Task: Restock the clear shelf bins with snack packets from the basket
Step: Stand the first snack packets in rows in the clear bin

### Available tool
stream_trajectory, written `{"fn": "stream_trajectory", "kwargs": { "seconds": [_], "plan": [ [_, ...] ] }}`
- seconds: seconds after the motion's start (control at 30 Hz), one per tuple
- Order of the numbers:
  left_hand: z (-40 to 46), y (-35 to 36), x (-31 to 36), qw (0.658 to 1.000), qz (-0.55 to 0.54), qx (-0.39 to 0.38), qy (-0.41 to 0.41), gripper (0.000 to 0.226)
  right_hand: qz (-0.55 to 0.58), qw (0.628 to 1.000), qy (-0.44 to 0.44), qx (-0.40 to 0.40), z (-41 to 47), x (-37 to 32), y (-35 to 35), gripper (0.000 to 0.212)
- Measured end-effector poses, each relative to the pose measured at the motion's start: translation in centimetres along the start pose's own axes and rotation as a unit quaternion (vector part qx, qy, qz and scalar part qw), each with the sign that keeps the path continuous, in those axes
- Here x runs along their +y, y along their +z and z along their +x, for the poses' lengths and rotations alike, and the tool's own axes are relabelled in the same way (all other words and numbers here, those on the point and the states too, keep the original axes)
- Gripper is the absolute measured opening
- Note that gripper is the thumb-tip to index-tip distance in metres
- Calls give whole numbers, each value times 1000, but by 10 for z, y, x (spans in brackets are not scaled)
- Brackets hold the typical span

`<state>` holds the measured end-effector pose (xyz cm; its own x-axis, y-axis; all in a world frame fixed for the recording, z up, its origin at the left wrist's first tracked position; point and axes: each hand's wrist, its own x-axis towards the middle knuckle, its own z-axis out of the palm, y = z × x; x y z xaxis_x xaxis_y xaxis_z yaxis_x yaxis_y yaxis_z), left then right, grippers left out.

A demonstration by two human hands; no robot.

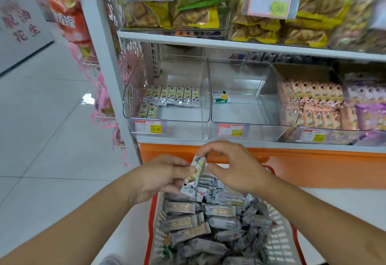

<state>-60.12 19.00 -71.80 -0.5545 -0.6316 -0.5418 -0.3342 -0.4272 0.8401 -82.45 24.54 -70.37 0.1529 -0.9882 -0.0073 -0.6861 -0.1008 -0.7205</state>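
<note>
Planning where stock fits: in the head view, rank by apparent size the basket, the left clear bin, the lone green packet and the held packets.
1. basket, nearest the camera, so flattered
2. left clear bin
3. held packets
4. lone green packet

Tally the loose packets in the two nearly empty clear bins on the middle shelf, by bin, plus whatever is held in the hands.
Left bin, yellow-green packets: 9
Middle bin, white-and-green packet: 1
Held stack, gripped by left hand and right hand: 1; packets in it cannot be counted
Total: 11
</note>
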Motion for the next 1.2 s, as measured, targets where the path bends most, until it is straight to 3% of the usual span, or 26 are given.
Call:
{"fn": "stream_trajectory", "kwargs": {
  "seconds": [0.03, 0.2, 0.37, 0.47, 0.5, 0.6, 0.67, 0.83, 0.93, 1.1, 1.2],
  "plan": [
    [-3, 0, 4, 1000, 6, 12, 15, 23, 4, 1000, -6, 5, -3, -9, -2, 27],
    [-10, 0, 11, 995, -56, 58, 59, 32, -68, 997, -20, -11, -4, -34, 8, 69],
    [-16, -3, 24, 991, -82, 77, 72, 34, -29, 999, 2, 36, 7, -44, 12, 67],
    [-19, -18, 46, 985, -1, 126, 116, 36, 10, 998, 23, 49, 25, -57, 2, 66],
    [-19, -26, 53, 971, 54, 180, 147, 31, 14, 998, 22, 55, 36, -61, -1, 67],
    [-22, -58, 71, 884, 250, 310, 244, 26, -1, 997, 14, 74, 81, -70, -6, 69],
    [-18, -81, 72, 856, 315, 312, 266, 31, -7, 997, 25, 68, 117, -72, -6, 72],
    [-4, -116, 58, 847, 394, 285, 213, 41, -51, 996, 69, -31, 199, -51, 13, 61],
    [2, -121, 55, 856, 374, 283, 216, 39, -54, 990, 88, -92, 227, -34, 30, 46],
    [10, -126, 50, 860, 352, 285, 235, 36, -102, 986, 56, -121, 255, -20, 49, 43],
    [13, -126, 50, 855, 353, 290, 244, 35, -124, 986, 57, -99, 266, -15, 57, 56]
  ]
}}
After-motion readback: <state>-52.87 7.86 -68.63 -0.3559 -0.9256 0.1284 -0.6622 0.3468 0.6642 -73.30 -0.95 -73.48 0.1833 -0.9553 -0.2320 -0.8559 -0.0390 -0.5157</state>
